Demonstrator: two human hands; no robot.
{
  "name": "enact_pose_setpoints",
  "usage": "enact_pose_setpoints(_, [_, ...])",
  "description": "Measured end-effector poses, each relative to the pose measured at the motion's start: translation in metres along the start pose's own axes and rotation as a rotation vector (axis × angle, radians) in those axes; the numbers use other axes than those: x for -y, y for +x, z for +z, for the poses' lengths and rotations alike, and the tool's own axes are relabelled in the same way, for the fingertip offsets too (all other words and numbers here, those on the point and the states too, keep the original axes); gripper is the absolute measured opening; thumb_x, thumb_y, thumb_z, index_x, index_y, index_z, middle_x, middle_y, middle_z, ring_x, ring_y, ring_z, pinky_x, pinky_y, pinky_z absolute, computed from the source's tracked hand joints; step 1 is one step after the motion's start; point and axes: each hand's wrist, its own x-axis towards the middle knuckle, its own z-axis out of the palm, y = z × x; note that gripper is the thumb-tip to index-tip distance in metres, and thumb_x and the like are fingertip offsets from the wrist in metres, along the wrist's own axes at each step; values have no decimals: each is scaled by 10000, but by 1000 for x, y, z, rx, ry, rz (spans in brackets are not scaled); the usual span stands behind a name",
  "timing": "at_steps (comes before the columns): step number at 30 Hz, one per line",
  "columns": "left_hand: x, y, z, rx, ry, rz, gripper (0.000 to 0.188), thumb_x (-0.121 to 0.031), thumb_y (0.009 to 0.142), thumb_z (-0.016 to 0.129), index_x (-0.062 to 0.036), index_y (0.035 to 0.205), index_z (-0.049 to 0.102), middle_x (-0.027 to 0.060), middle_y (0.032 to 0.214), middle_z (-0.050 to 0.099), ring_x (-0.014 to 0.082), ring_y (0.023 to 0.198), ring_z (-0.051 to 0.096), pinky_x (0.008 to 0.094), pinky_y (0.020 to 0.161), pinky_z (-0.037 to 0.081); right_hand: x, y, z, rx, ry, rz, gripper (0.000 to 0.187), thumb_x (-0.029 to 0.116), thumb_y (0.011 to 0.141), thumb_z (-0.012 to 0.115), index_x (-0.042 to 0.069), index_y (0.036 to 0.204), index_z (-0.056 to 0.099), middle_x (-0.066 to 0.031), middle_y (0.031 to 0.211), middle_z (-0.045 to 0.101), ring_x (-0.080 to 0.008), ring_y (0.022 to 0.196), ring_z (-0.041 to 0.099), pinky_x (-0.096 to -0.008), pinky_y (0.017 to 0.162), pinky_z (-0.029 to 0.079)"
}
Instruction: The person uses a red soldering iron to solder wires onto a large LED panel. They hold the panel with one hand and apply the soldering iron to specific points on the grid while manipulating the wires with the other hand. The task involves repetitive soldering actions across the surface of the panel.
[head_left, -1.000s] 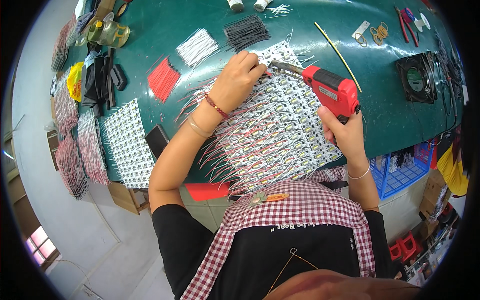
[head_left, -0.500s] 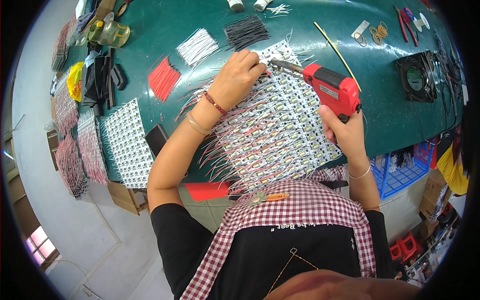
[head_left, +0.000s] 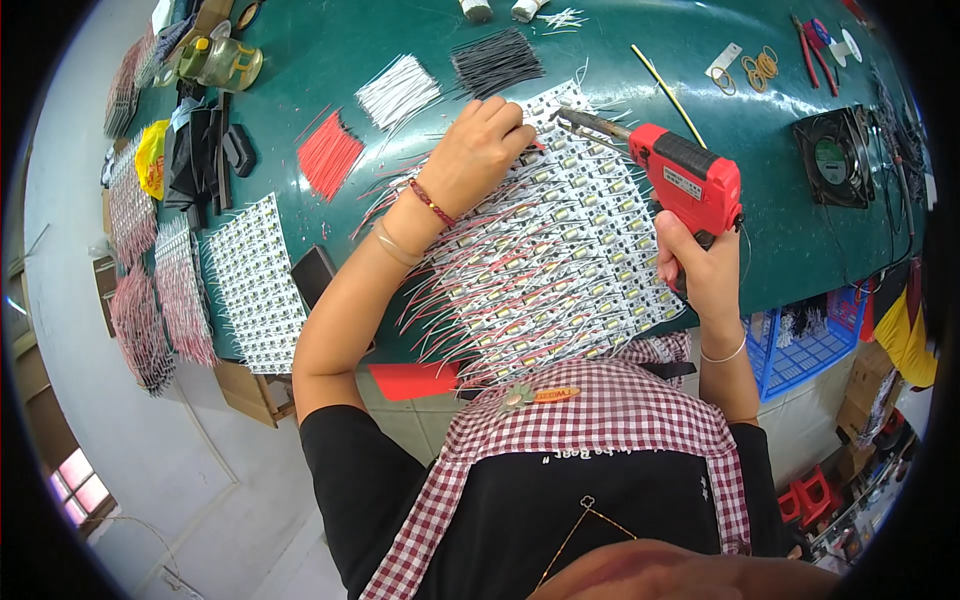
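My right hand point(head_left: 705, 265) is wrapped round the grip of a red and black soldering gun point(head_left: 685, 180). Its dark tip points left, over the far end of a white panel of small LED circuit boards point(head_left: 625, 255). Bent in a pinch, the fingers of my left hand point(head_left: 475, 145) rest at the panel's upper left part. A bit of red wire point(head_left: 539, 147) shows at those fingertips; the rest of it is hidden. Many thin red and white wires point(head_left: 450, 290) stick out from the panel's left side and lie across its rows.
Bundles of red wires point(head_left: 330, 158), white wires point(head_left: 398, 92) and black wires point(head_left: 495, 62) lie beyond my left hand. A second LED panel point(head_left: 258, 285) and a dark phone point(head_left: 313, 272) are at left. At right are a yellow stick point(head_left: 668, 95), a black fan point(head_left: 835, 157) and pliers point(head_left: 815, 55).
The soldering gun and my right hand have moved a little to the right, and the tip has drawn away from my left fingertips. My left hand stays almost in place.
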Motion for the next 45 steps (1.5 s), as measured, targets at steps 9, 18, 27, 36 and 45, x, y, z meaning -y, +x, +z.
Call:
enact_pose_setpoints(9, [-12, -1, -9, -59, 42, -40, 206, 9, 699, 618, -62, 889, 652, 49, 804, 518, 217, 803, 522, 318, 698, 421, 0, -7, -3, -27, 23, 33, 178, 180, 863, 684, 30, 816, 601, 18, 541, 531, -38, 413, 470, -193, 366, 343])
enact_pose_setpoints(18, [-31, -7, 1, -3, -48, -73, 198, 1, 708, 605, -38, 897, 649, 73, 815, 500, 237, 798, 520, 336, 750, 450, -5, -17, -7, 12, -18, 58, 169, 160, 853, 692, 20, 856, 598, 13, 565, 540, -44, 421, 474, -199, 379, 356])
enact_pose_setpoints(27, [-35, -2, 0, 12, -16, -78, 183, -2, 710, 597, -18, 887, 639, 85, 809, 485, 250, 796, 511, 343, 740, 447, -6, -17, -5, 16, -60, 91, 164, 155, 846, 696, 17, 856, 607, 18, 584, 542, -40, 446, 479, -201, 402, 373])
enact_pose_setpoints(36, [-42, -3, 3, 24, 41, -116, 195, 20, 696, 589, -9, 883, 634, 91, 801, 477, 253, 779, 500, 352, 714, 440, -6, -21, -7, -19, 30, 92, 149, 142, 848, 690, 16, 868, 614, 19, 584, 542, -39, 449, 477, -201, 402, 368])
enact_pose_setpoints(45, [-45, -2, 2, 32, 83, -115, 203, 25, 693, 587, -9, 888, 635, 93, 800, 476, 251, 778, 498, 348, 710, 437, -7, -19, -6, 24, -67, 89, 177, 163, 849, 698, 10, 870, 610, 18, 577, 534, -38, 450, 478, -204, 401, 371])
